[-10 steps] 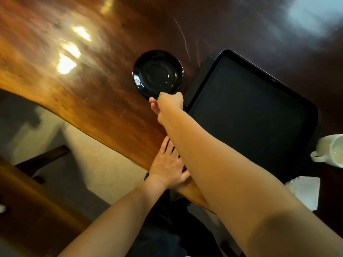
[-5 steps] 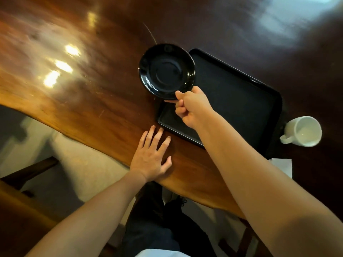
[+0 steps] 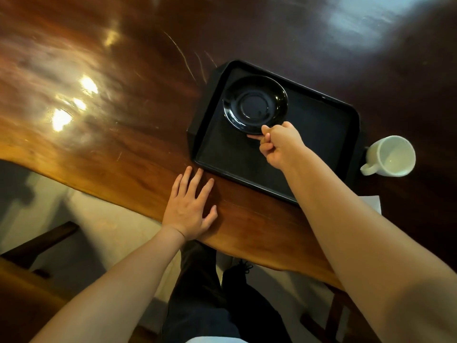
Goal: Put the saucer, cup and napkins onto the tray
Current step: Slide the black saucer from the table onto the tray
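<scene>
My right hand [image 3: 279,144] pinches the near rim of a glossy black saucer [image 3: 254,103], which is over the far left part of the black rectangular tray [image 3: 321,134]. I cannot tell whether the saucer rests on the tray or hovers just above it. A white cup [image 3: 390,155] stands on the table just right of the tray, handle toward me. A corner of white napkins [image 3: 372,201] shows beside my right forearm, mostly hidden by it. My left hand [image 3: 190,206] lies flat, fingers spread, on the table near the tray's near left corner.
The polished wooden table [image 3: 111,107] has a wavy near edge. Below it are the pale floor [image 3: 111,233], my dark trousers and shoe, and part of a wooden chair [image 3: 37,246] at the left.
My right hand has lifted the saucer from the table left of the tray and carried it rightward over the tray. My left hand stays flat on the table edge.
</scene>
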Motion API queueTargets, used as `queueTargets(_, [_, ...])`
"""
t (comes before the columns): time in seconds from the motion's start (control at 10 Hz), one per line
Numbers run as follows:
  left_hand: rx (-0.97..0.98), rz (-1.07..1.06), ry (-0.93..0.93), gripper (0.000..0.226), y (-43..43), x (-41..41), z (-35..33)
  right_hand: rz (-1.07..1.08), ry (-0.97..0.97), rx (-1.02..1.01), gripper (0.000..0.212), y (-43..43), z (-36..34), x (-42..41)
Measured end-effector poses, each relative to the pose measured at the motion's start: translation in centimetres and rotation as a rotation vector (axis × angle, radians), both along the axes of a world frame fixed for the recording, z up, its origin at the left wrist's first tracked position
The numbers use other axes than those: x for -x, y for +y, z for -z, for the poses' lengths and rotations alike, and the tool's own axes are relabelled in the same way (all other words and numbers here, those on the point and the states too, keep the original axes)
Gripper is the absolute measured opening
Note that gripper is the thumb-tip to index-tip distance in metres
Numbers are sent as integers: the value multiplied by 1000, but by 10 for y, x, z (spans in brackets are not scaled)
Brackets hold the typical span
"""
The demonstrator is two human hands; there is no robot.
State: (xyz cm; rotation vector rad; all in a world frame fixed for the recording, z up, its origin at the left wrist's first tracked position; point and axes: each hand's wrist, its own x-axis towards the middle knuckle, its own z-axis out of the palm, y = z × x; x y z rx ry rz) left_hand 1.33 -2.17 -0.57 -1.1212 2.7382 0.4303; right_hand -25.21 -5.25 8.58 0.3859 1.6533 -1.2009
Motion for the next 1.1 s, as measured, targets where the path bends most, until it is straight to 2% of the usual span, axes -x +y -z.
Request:
queueTargets(0.5, [27, 18, 47, 68, -1, -2, 4, 149, -143, 16, 38, -34, 41, 19])
queueTargets(0.6, [28, 20, 44, 69, -1, -2, 5, 145, -163, 22, 37, -35, 42, 19])
queueTargets(0.7, [24, 18, 36, 69, -1, -1, 5, 111, -166, 30, 26, -37, 37, 19])
queueTargets(1.0, [22, 17, 32, 69, -1, -1, 5, 14, -87, 44, 13, -33, 36, 14])
queueTargets(1.1, [22, 19, 33, 68, -1, -2, 5, 10, -74, 15, 26, -32, 40, 16])
